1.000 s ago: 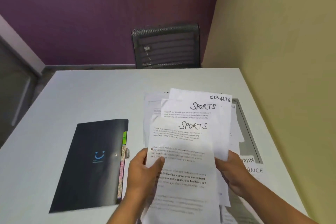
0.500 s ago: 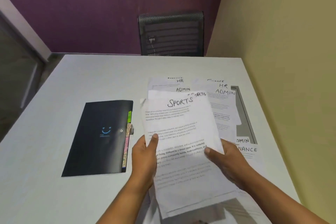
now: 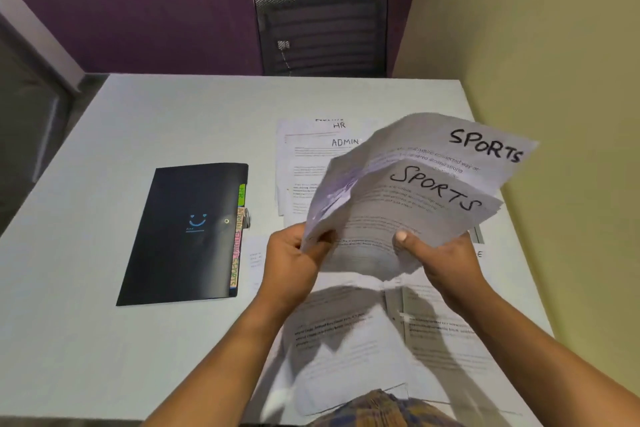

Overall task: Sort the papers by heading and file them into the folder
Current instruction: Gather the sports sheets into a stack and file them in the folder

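White table bearing papers abuts yellow wall; perhaps mesh chair beyond.

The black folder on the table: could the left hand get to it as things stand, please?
Probably yes: the folder lies just left of the left hand, nothing standing between them. That hand pinches the SPORTS sheets, so it must let go first, leaving them to the right hand.

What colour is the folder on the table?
The folder is black with a blue smiley on its cover, seen in the head view.
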Demonstrator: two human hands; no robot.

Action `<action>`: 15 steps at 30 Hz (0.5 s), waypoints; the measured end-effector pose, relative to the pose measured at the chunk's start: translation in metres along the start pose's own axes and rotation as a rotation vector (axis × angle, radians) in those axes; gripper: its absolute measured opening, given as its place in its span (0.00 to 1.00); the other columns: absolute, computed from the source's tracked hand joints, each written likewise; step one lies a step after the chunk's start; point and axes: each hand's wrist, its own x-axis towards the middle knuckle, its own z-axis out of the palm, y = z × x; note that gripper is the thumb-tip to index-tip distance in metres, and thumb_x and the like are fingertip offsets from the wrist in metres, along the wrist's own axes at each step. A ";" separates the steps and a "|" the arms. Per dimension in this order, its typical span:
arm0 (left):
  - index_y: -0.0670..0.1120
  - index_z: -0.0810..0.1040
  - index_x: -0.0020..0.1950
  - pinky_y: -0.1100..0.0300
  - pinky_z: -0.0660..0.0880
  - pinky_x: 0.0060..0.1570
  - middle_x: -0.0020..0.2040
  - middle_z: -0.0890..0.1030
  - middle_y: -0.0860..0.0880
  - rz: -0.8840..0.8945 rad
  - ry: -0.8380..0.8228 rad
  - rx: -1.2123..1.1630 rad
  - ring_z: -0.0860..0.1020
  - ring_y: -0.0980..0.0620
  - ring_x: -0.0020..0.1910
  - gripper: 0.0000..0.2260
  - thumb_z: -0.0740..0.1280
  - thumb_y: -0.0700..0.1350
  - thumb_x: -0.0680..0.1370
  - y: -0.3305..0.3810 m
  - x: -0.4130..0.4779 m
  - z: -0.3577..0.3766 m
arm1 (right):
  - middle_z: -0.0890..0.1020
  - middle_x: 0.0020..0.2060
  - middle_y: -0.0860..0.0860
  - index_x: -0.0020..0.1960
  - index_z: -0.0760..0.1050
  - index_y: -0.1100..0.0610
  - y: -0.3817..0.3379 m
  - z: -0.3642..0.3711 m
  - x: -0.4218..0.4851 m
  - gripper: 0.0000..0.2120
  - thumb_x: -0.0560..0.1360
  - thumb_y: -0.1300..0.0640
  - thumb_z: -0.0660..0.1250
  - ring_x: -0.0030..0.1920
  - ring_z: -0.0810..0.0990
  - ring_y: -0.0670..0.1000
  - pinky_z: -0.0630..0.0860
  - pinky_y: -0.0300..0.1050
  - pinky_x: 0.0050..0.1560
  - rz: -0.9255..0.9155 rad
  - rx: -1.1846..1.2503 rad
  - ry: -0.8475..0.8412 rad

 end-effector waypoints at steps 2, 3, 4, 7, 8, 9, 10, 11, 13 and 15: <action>0.30 0.77 0.40 0.54 0.72 0.40 0.36 0.77 0.45 0.048 0.015 -0.005 0.73 0.51 0.37 0.19 0.72 0.47 0.75 -0.001 -0.003 0.002 | 0.84 0.51 0.45 0.56 0.76 0.48 0.001 0.000 -0.001 0.19 0.70 0.61 0.77 0.51 0.83 0.43 0.78 0.41 0.52 -0.015 -0.050 0.029; 0.31 0.78 0.40 0.55 0.72 0.40 0.36 0.77 0.44 0.051 0.014 -0.001 0.73 0.52 0.37 0.17 0.73 0.46 0.76 -0.003 -0.004 0.002 | 0.84 0.51 0.44 0.55 0.76 0.47 0.002 -0.001 -0.001 0.18 0.70 0.60 0.77 0.51 0.83 0.42 0.78 0.40 0.52 -0.016 -0.062 0.035; 0.34 0.80 0.40 0.57 0.73 0.39 0.35 0.79 0.47 0.057 0.011 0.011 0.75 0.53 0.36 0.14 0.73 0.45 0.76 -0.004 -0.004 0.001 | 0.84 0.50 0.43 0.54 0.77 0.47 0.003 -0.002 -0.003 0.17 0.70 0.60 0.78 0.50 0.83 0.40 0.77 0.38 0.50 -0.021 -0.071 0.032; 0.47 0.84 0.48 0.64 0.78 0.43 0.40 0.86 0.57 0.029 -0.036 0.015 0.83 0.60 0.40 0.04 0.74 0.44 0.74 -0.003 -0.008 -0.001 | 0.86 0.48 0.43 0.54 0.77 0.47 0.010 -0.007 -0.006 0.19 0.69 0.61 0.78 0.50 0.85 0.41 0.80 0.34 0.48 -0.054 -0.080 -0.045; 0.47 0.83 0.54 0.63 0.80 0.47 0.46 0.86 0.57 0.019 -0.047 0.001 0.84 0.59 0.47 0.11 0.75 0.44 0.72 -0.002 -0.010 -0.002 | 0.87 0.47 0.45 0.55 0.78 0.49 0.012 -0.008 -0.007 0.19 0.69 0.62 0.78 0.50 0.85 0.44 0.81 0.36 0.47 -0.054 -0.054 -0.079; 0.46 0.82 0.58 0.63 0.80 0.51 0.50 0.86 0.57 0.025 -0.054 -0.010 0.83 0.58 0.52 0.15 0.76 0.42 0.72 -0.003 -0.011 -0.002 | 0.87 0.47 0.47 0.55 0.78 0.49 0.012 -0.009 -0.008 0.18 0.69 0.63 0.77 0.51 0.86 0.47 0.82 0.39 0.47 -0.060 -0.022 -0.120; 0.47 0.82 0.59 0.65 0.79 0.53 0.51 0.86 0.58 0.040 -0.057 -0.015 0.83 0.58 0.54 0.17 0.76 0.40 0.72 -0.001 -0.012 -0.002 | 0.88 0.47 0.47 0.54 0.79 0.49 0.013 -0.010 -0.009 0.18 0.68 0.62 0.77 0.51 0.86 0.49 0.83 0.43 0.48 -0.070 -0.010 -0.150; 0.49 0.82 0.59 0.66 0.78 0.53 0.52 0.85 0.59 0.051 -0.063 -0.004 0.82 0.58 0.56 0.16 0.76 0.39 0.72 -0.001 -0.012 -0.001 | 0.88 0.48 0.48 0.53 0.80 0.48 0.018 -0.012 -0.008 0.17 0.67 0.59 0.78 0.51 0.86 0.50 0.83 0.47 0.49 -0.055 -0.020 -0.155; 0.54 0.82 0.57 0.67 0.77 0.55 0.52 0.85 0.61 0.052 -0.075 0.008 0.82 0.59 0.56 0.15 0.75 0.41 0.73 -0.002 -0.012 -0.001 | 0.88 0.45 0.51 0.48 0.82 0.51 0.020 -0.014 -0.009 0.13 0.64 0.53 0.78 0.46 0.87 0.48 0.82 0.47 0.47 -0.031 -0.062 -0.141; 0.56 0.83 0.54 0.65 0.78 0.53 0.50 0.86 0.60 0.021 -0.079 0.007 0.83 0.60 0.53 0.11 0.74 0.45 0.73 -0.001 -0.012 -0.001 | 0.83 0.31 0.58 0.37 0.78 0.64 0.027 -0.016 -0.011 0.22 0.64 0.46 0.78 0.29 0.79 0.48 0.75 0.42 0.37 -0.019 -0.119 -0.126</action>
